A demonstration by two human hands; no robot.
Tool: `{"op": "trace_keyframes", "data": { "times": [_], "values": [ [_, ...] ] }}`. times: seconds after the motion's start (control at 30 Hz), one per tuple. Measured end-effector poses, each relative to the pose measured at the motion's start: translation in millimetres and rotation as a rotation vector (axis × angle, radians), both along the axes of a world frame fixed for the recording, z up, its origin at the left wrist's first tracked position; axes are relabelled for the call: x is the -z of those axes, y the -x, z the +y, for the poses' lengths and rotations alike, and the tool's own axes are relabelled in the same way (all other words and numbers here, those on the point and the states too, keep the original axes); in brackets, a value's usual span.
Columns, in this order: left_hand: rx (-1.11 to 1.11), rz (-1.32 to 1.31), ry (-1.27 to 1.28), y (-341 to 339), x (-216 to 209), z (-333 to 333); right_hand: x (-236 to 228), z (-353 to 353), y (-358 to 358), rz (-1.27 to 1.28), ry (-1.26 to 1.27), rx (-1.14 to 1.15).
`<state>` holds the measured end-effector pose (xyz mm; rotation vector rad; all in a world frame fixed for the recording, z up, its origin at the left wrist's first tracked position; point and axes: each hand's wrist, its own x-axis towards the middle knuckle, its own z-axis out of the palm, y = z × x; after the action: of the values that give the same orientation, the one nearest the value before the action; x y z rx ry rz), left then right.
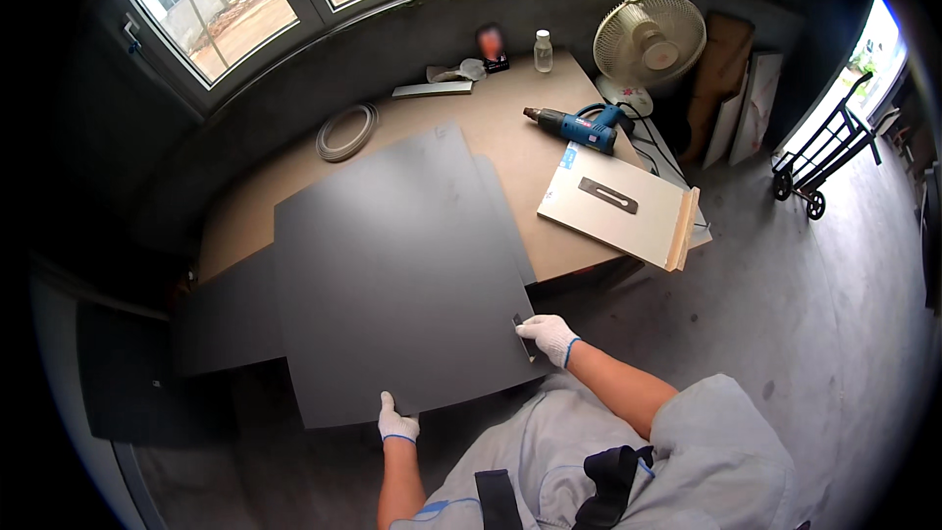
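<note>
A large dark grey panel (392, 265) lies over the near side of the table, with its near edge sticking out toward me. My left hand (396, 420), in a white glove, grips that edge with the thumb on top and the fingers hidden underneath. At the panel's right edge my right hand (549, 336), gloved too, is closed around a narrow dark flat blade (524, 342) with a pale lower tip. The blade lies along the edge, touching or very close to it. Other dark panels (231, 309) show beneath the large one.
On the tan table (530, 152) are a blue heat gun (579, 126), a pale board (608, 201) bearing a slotted metal plate (608, 195), a coiled strip (347, 132) and a bottle (543, 51). A fan (650, 39) stands behind; a hand truck (829, 152) is at right.
</note>
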<state>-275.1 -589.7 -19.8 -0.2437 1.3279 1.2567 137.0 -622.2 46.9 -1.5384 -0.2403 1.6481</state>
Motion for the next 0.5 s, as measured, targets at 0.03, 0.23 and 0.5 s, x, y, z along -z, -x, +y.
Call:
{"op": "trace_keyframes", "data": {
  "times": [0.03, 0.23, 0.5],
  "values": [
    [0.012, 0.002, 0.007, -10.9, -1.2, -4.0, 4.9, -0.9, -5.0, 0.000, -0.019, 0.022],
    [0.097, -0.004, 0.004, -47.5, -9.0, -36.2, 7.5, -34.5, -36.7, -0.057, 0.064, 0.055],
    [0.782, 0.009, 0.329, -50.9, -37.3, -51.6, 11.6, -46.0, -62.2, -0.128, -0.014, 0.045]
  ]
}}
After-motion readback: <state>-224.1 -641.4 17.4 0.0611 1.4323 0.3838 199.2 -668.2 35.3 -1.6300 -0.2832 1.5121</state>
